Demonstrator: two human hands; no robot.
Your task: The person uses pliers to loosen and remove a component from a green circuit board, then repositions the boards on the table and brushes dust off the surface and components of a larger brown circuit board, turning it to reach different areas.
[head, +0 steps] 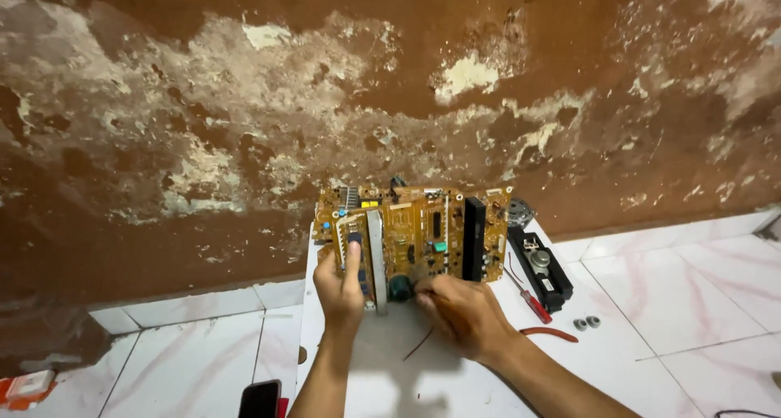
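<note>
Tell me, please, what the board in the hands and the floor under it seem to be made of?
The circuit board looks like tan laminate, matte, dotted with small parts and a black finned block that may be metal. The left hand holds its lower edge; the right hand touches its bottom. The floor looks like glossy white tile with pink veining and grout lines, probably ceramic.

The left hand held an upright yellow-brown circuit board; the right hand touched the board's lower edge, a red-handled screwdriver lying just right of the board.
</note>
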